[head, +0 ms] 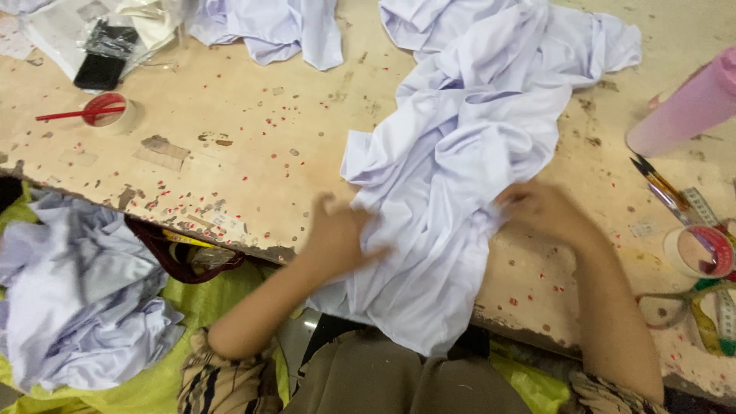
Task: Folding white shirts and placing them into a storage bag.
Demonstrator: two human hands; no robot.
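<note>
Surface (pixel 253 161): worn, pale, speckled with red flecks; fills the upper and middle frame, its chipped edge running along the lower part.

Cloth (pixel 468 153): pale lilac, crumpled; runs from top centre down over the near edge of the surface at lower centre. Both hands rest on its lower part.

Pile (pixel 77 299): more lilac cloth, lower left, below the surface edge, on a yellow-green sack (pixel 207 307).

Second cloth (pixel 276 27): lilac, top centre-left, apart from the main one.

Left hand (pixel 337 238): centre, blurred; pressed on the left edge of the cloth, fingers seem to gather a fold, though the grip cannot be told for sure.

Right hand (pixel 540 211): right of centre, blurred; on the right edge of the cloth, fingers curled into the fabric; whether it pinches cannot be told.

Pink cylinder (pixel 686 107): upper right, lying tilted on the surface.

Plastic bag (pixel 107 34): upper left, with dark and white contents.

Tape roll (pixel 699 251): right edge, red-lined inside, beside a measuring tape (pixel 709 326).

Second roll (pixel 111 113): upper left, with a red stick (pixel 69 115) across it.

Scissors (pixel 667 310): lower right, green handles, partly seen.

Pencils (pixel 659 188): right, just above the tape roll.
</note>
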